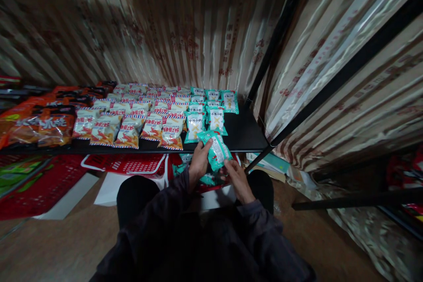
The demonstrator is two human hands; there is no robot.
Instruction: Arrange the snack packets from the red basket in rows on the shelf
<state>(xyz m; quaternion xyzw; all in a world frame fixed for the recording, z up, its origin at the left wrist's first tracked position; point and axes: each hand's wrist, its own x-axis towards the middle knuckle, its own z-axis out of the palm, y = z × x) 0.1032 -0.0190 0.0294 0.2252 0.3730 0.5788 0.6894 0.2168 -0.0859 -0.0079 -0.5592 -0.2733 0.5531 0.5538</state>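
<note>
A teal snack bag [217,152], its printed back turned up, is held between both hands just in front of the shelf edge. My left hand [199,160] grips its left side, thumb on top. My right hand [237,178] pinches its lower right corner. Behind it, rows of teal and white bags [216,119] stand on the black shelf [244,130]. To their left are several white and orange snack bags [130,130] with striped edges. More teal bags [208,179] lie below the shelf, partly hidden by my hands.
Orange and black bags [56,125] fill the shelf's left part. Red baskets [132,164] sit under the shelf. A black metal post [280,35] and slanting bar [333,75] rise at the right. Patterned curtains [198,22] hang behind. Flat packages [274,164] lie below right.
</note>
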